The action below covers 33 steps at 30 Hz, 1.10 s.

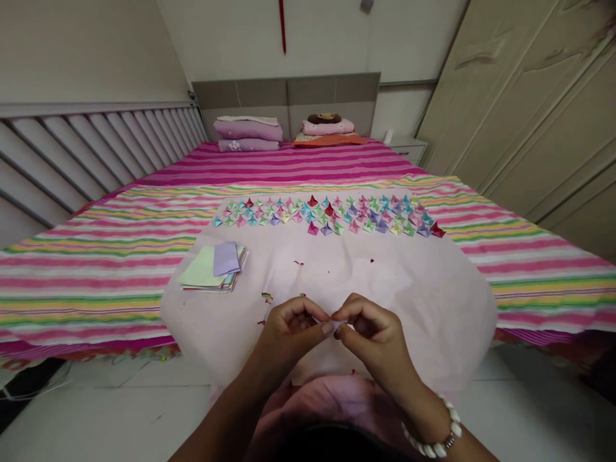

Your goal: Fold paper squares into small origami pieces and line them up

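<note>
My left hand (293, 327) and my right hand (368, 330) meet above the near edge of a pale pink sheet (409, 289) spread on the bed. Both pinch a small pale piece of paper (329, 321) between thumbs and fingertips; most of it is hidden by the fingers. A white bead bracelet (440, 436) circles my right wrist. To the left of my hands lies a stack of coloured paper squares (214, 268), green and lilac on top. Farther away, several small folded paper shapes (332, 213) in many colours lie in rows across the sheet.
The bed carries a striped cover (86, 256) in pink, green and yellow. Folded blankets (248, 133) and pillows (327, 130) sit by the headboard. A slatted wall (91, 154) runs along the left, wardrobe doors (539, 109) along the right. Tiny paper scraps (266, 297) dot the sheet.
</note>
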{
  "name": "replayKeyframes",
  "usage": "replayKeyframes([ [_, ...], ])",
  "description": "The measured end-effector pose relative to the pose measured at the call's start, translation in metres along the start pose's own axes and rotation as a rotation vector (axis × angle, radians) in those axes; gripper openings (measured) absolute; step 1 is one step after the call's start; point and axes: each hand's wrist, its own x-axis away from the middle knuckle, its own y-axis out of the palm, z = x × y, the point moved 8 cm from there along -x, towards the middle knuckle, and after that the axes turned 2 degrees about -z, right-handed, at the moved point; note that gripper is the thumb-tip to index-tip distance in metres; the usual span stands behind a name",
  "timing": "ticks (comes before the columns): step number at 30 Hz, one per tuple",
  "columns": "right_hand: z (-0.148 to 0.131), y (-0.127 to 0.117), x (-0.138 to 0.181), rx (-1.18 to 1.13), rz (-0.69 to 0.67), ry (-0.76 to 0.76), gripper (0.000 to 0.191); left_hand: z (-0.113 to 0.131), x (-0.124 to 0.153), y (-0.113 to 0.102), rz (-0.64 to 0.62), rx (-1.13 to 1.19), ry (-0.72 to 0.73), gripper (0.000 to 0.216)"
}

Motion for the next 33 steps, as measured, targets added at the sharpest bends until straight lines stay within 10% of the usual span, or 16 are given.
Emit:
replayKeyframes([
  [9,0.012,0.009,0.001,-0.238,-0.175,0.146,0.023,0.004,0.0,-0.006,0.015,-0.086,0.067,0.021],
  [33,0.025,0.003,-0.002,-0.251,-0.092,0.237,0.013,0.039,0.012,-0.003,-0.103,-0.657,0.423,0.03],
])
